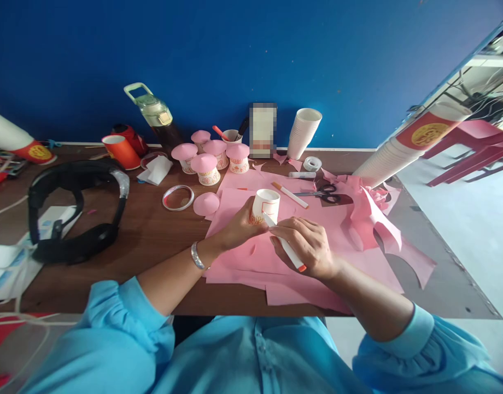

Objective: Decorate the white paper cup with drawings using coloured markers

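Position: you see from the camera worn on the head, above the near edge of the wooden table (145,246).
Direction: it faces forward and down, toward the blue wall (235,49) behind the table.
Nearness: close; sleeves fill the bottom, the table's far edge lies mid-frame.
Shared: one view only.

Black headphones (73,210) lay at the table's left. Pink-topped cups (208,158) stood near the blue wall (251,49), beside a stack of white cups (303,133). Scissors (323,192) rested beside a tape roll (313,163).
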The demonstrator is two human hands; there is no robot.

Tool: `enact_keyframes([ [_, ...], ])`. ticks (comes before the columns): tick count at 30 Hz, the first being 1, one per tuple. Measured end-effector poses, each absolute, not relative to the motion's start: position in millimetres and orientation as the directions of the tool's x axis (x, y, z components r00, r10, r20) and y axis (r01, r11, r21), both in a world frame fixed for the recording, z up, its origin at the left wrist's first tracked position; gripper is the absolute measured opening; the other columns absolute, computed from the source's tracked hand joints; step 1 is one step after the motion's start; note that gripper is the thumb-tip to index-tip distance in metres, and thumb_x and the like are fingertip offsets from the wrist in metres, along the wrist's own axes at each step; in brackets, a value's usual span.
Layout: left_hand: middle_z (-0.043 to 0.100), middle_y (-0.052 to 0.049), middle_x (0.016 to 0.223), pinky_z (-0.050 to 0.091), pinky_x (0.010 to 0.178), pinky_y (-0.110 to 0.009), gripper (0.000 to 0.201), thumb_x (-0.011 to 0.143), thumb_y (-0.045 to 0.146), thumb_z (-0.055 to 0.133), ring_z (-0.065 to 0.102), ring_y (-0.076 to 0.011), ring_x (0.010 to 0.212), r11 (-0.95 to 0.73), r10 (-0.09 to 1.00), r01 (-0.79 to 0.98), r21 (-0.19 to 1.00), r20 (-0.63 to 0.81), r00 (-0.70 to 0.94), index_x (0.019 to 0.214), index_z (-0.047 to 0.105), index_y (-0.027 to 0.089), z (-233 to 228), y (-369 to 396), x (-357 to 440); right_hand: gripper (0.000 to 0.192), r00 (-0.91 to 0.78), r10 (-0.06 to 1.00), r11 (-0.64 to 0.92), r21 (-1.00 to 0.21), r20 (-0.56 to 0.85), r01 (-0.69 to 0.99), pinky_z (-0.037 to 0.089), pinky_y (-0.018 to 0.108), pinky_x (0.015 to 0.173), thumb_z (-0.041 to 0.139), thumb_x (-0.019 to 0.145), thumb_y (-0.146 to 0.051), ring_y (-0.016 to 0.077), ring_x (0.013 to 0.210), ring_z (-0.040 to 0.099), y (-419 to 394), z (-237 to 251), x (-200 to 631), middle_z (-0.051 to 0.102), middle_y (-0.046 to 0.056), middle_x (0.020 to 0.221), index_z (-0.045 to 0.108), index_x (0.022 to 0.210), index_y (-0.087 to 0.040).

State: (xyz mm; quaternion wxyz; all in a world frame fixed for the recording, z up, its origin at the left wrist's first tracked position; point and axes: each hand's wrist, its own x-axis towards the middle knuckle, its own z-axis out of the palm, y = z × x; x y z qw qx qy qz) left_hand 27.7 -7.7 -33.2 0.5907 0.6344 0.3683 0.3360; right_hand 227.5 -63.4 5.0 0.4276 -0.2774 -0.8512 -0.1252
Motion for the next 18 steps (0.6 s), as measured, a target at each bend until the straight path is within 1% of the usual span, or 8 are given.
enact_keyframes([
  [4,0.063,-0.009,0.126,0.058,0.098,-0.043,0.059,0.082,0.042,0.081,0.064,-0.0285,0.119,-0.01,0.865,0.099,0.995,-0.041,0.5,0.126,0.05,0.021,-27.4,-9.5,29.0,0.016,-0.477,0.372,0.81,-0.028,0.796,0.585,0.057,0.026,0.065,0.062,0.099,-0.011,0.0147,0.071,0.068,-63.2,5.7,228.1,0.072,0.003,0.086,0.061,0.113,-0.019],
  [8,0.064,-0.011,0.128,0.059,0.097,-0.042,0.061,0.082,0.044,0.08,0.065,-0.0287,0.121,0.0,0.865,0.123,0.992,-0.061,0.498,0.128,0.048,0.02,-25.3,-10.1,28.7,0.017,-0.486,0.383,0.818,-0.044,0.786,0.573,0.058,0.027,0.067,0.063,0.099,-0.011,0.0158,0.073,0.069,-62.9,5.6,229.5,0.072,0.005,0.087,0.062,0.115,-0.018],
  [12,0.064,-0.01,0.132,0.059,0.098,-0.042,0.065,0.083,0.045,0.079,0.065,-0.0288,0.123,0.001,0.863,0.151,0.988,-0.077,0.499,0.134,0.047,0.022,-24.6,-10.4,28.6,0.024,-0.492,0.388,0.821,-0.05,0.779,0.568,0.057,0.028,0.066,0.063,0.097,-0.009,0.0166,0.073,0.069,-63.1,5.2,230.7,0.073,0.005,0.088,0.062,0.119,-0.017],
  [15,0.064,-0.011,0.131,0.059,0.097,-0.043,0.067,0.082,0.044,0.08,0.065,-0.0296,0.122,0.029,0.859,0.105,0.994,-0.079,0.506,0.135,0.048,0.022,-27.3,-10.0,28.6,0.025,-0.499,0.391,0.819,-0.045,0.773,0.572,0.057,0.028,0.065,0.063,0.096,-0.008,0.0166,0.071,0.069,-63.4,5.1,230.6,0.073,0.004,0.087,0.062,0.119,-0.018],
  [18,0.064,-0.011,0.13,0.058,0.098,-0.045,0.066,0.081,0.044,0.083,0.065,-0.0318,0.122,0.036,0.864,0.032,0.999,-0.047,0.501,0.134,0.05,0.023,-32.7,-9.1,27.9,0.02,-0.5,0.389,0.816,-0.037,0.774,0.577,0.058,0.028,0.064,0.064,0.096,-0.008,0.0162,0.07,0.069,-64.0,5.0,229.9,0.073,0.004,0.085,0.062,0.113,-0.018],
])
